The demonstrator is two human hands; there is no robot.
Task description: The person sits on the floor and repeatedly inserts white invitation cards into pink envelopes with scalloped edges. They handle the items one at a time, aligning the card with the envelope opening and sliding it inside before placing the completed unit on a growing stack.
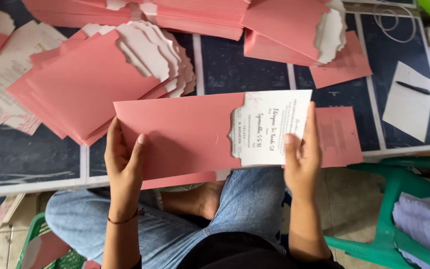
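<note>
Step in hand: white printed card (pixel 268 127) part-way inside pink envelope (pixel 175 134), held above dark table (pixel 235 69)
Left hand (pixel 123 159): fingers closed around envelope's left end, thumb on top
Right hand (pixel 302 152): pinching card's outer edge; fingers flat
Next move, by judgement: card slid leftward, square to the scalloped mouth
Hidden: inserted part of card; stacked envelopes (pixel 90 79) cropped at top

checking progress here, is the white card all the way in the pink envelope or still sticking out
Partly out. The white card projects from the pink envelope at its scalloped opening; the right hand grips the exposed end, the left hand holds the envelope.
</note>
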